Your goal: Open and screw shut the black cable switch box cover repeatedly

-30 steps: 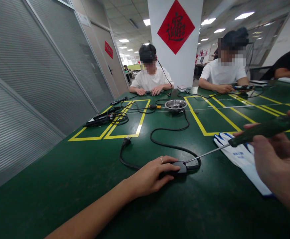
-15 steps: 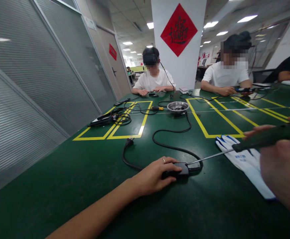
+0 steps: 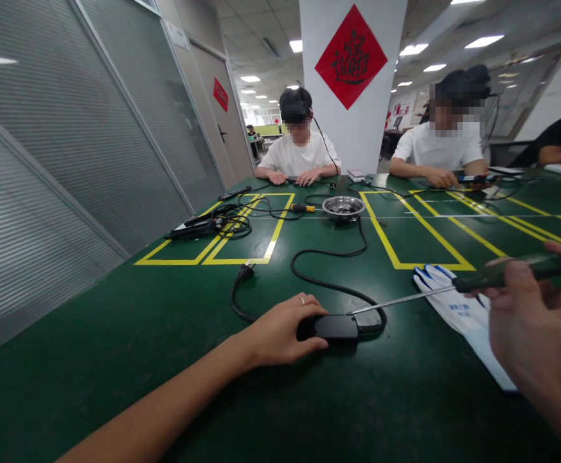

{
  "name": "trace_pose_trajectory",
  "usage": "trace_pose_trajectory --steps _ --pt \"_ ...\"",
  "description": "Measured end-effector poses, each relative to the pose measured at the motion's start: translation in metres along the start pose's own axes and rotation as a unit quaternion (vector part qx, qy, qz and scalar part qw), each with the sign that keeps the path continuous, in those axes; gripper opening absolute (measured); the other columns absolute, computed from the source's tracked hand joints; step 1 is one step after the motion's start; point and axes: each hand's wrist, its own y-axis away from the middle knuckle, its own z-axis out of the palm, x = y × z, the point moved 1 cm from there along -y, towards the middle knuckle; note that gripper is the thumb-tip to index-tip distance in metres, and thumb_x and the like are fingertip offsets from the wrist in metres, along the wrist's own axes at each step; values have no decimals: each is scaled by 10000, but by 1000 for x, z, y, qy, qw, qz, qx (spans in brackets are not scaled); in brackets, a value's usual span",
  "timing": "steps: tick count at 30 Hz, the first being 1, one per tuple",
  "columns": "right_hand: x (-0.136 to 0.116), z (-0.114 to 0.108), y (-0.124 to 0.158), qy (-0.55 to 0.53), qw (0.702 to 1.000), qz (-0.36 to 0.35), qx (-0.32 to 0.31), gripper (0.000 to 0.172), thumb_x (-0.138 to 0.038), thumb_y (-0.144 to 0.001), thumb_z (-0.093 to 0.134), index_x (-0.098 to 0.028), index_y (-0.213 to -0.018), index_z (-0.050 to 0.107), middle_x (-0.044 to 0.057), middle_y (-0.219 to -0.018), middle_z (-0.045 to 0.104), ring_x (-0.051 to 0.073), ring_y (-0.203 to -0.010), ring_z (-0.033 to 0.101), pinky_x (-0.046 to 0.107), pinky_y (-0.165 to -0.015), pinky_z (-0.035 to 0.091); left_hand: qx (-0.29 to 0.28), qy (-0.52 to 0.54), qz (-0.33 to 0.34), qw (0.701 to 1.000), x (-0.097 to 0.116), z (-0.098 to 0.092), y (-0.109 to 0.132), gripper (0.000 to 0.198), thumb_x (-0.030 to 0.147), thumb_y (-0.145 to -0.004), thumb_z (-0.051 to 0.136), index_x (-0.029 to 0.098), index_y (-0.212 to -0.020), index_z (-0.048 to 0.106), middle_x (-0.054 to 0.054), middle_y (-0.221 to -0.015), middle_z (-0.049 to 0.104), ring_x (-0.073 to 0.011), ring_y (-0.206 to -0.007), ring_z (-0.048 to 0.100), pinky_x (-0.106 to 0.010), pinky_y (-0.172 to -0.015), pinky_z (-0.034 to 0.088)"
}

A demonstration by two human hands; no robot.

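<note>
My left hand (image 3: 287, 331) grips the left end of a black power adapter (image 3: 337, 328) that lies on the green table, fingers on its far side and thumb on the near side. My right hand (image 3: 535, 308) is closed round the dark green handle of a screwdriver (image 3: 506, 275). Its long metal shaft slants down to the left, and the tip meets the far edge of the adapter's top. A black cord (image 3: 316, 281) loops from the adapter's right end towards a metal bowl (image 3: 343, 206). The two-pin plug (image 3: 246, 271) lies beyond my left wrist.
A white work glove (image 3: 461, 308) lies under the screwdriver shaft, near my right hand. A yellow-and-black screwdriver (image 3: 303, 208) rests left of the bowl. Coiled black cables (image 3: 213, 225) lie farther left. Two co-workers (image 3: 297, 151) sit across the table, which has yellow tape lines (image 3: 241, 261).
My left hand has slid left along the adapter, uncovering more of its top. The screwdriver tip has shifted left along the adapter, and my right hand has come further into view.
</note>
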Motion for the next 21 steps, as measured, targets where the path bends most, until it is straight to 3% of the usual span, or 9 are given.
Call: trace_pose_trajectory --steps 7,10,18,21 --pt "-12 5 38 33 993 29 -110 665 -272 -665 745 -275 -1280 492 69 -959 677 237 -867 660 418 -702 577 -8 9 -8 1000 -3 -2 -4 452 353 -763 749 202 -1165 605 -70 -1088 586 -237 -1007 559 -359 -899 444" --pt "-16 6 46 36 990 16 -139 650 -256 -679 731 -272 -1279 483 67 -963 676 234 -881 661 386 -701 577 -4 13 -8 1000 -2 -1 -4 445 334 -758 755 198 -1155 607 -67 -1075 586 -232 -994 561 -349 -890 444" --pt "-26 8 49 55 984 -64 -154 687 -180 -656 735 -269 -1293 492 50 -949 676 230 -880 670 440 -824 554 -10 18 -6 1000 -4 -1 -4 456 337 -759 758 191 -1161 599 -63 -1076 575 -224 -982 557 -331 -867 443" --pt "-33 10 51 21 984 -46 -171 652 -195 -694 694 -271 -1312 499 83 -1091 666 262 -917 678 524 -901 520 -8 19 -4 1000 -4 0 -4 458 346 -762 754 189 -1163 598 -62 -1068 577 -222 -968 557 -330 -852 444"
